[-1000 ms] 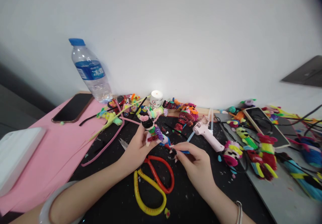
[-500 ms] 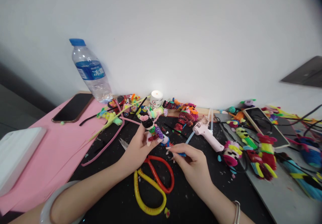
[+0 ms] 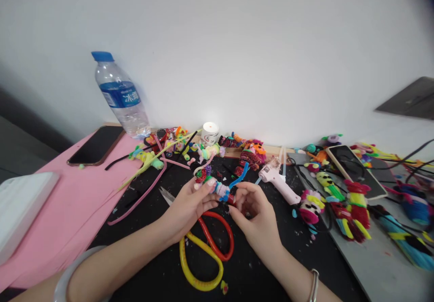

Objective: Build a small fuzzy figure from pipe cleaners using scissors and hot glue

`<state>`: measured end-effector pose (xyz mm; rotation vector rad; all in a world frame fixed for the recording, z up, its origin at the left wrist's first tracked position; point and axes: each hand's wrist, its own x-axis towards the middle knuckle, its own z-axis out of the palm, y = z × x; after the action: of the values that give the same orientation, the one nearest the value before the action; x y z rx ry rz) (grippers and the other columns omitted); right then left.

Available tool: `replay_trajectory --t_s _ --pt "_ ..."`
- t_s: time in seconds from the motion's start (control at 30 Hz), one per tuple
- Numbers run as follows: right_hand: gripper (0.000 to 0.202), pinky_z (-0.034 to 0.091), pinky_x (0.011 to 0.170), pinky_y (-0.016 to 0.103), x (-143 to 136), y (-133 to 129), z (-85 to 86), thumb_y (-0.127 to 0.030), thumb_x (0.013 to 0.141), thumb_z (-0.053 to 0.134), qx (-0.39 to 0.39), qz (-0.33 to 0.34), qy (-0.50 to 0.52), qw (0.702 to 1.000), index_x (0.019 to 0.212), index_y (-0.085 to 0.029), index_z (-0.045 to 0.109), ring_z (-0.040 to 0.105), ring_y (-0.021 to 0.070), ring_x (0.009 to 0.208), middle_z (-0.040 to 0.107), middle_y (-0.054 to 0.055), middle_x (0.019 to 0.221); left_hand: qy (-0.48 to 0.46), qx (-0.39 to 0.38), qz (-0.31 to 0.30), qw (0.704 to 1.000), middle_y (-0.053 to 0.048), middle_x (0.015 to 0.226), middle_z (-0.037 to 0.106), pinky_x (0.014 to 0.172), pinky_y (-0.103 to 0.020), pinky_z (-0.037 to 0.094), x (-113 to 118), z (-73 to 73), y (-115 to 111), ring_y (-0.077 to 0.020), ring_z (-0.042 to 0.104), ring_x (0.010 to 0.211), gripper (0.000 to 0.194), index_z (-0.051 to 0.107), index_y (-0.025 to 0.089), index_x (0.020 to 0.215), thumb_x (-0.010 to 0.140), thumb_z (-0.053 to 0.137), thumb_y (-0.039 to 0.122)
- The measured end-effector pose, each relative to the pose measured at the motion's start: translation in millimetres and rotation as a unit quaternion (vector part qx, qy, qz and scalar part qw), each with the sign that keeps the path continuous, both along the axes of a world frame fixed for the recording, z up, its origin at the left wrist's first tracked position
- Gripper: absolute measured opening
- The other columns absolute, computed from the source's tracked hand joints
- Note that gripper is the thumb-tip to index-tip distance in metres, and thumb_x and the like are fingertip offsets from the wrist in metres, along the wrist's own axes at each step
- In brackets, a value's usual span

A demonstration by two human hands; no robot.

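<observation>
A small pipe-cleaner doll [image 3: 222, 191], wound in red, white, lilac and blue, lies tilted in my left hand [image 3: 195, 202], which is closed round its body. From its lower part a loose blue pipe-cleaner end [image 3: 240, 176] sticks up to the right. My right hand [image 3: 256, 209] is at the doll's red end, thumb and forefinger apart and the other fingers curled; I cannot tell whether they touch it. Beneath the hands lie scissors [image 3: 219, 266] with one yellow and one red handle, blades partly behind my left hand.
A pale pink glue gun [image 3: 280, 183] rests right of my hands. Finished dolls [image 3: 357, 207] lie around a phone [image 3: 356, 171] at the right. Pipe cleaners [image 3: 149, 198], a second phone [image 3: 96, 146] and a water bottle [image 3: 120, 96] are at the left. A white tub [image 3: 209, 134] stands against the wall.
My left hand has turned the doll flatter, its red end toward my right hand. The blue pipe-cleaner end now points up, out of my right fingers, which have spread.
</observation>
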<state>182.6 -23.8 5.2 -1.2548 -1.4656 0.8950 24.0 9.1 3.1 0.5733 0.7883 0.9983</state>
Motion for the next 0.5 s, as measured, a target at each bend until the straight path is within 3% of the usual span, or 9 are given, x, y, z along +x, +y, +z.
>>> replay_trajectory --t_s 0.2,0.5 --pt "0.025 0.043 0.050 0.023 0.1 -0.1 1.2 -0.011 0.074 0.061 -0.003 0.021 -0.002 1.000 0.095 -0.023 0.055 0.051 0.0114 0.057 0.056 -0.001 0.077 -0.024 0.017 -0.011 0.999 0.002 0.067 0.058 0.062 -0.023 0.046 -0.1 -0.1 -3.0 -0.0092 0.056 0.063 0.016 0.057 0.014 0.080 0.078 0.068 0.027" --pt "0.024 0.040 0.046 0.022 -1.4 -1.7 2.7 -0.010 0.071 0.062 -0.012 0.018 -0.022 1.000 0.086 -0.023 0.050 0.049 0.0106 0.053 0.053 -0.004 0.071 0.009 0.055 0.008 0.998 -0.001 0.080 0.064 0.072 -0.027 0.048 3.4 -1.0 -6.5 -0.0130 0.060 0.075 0.024 0.059 0.014 0.090 0.073 0.072 0.025"
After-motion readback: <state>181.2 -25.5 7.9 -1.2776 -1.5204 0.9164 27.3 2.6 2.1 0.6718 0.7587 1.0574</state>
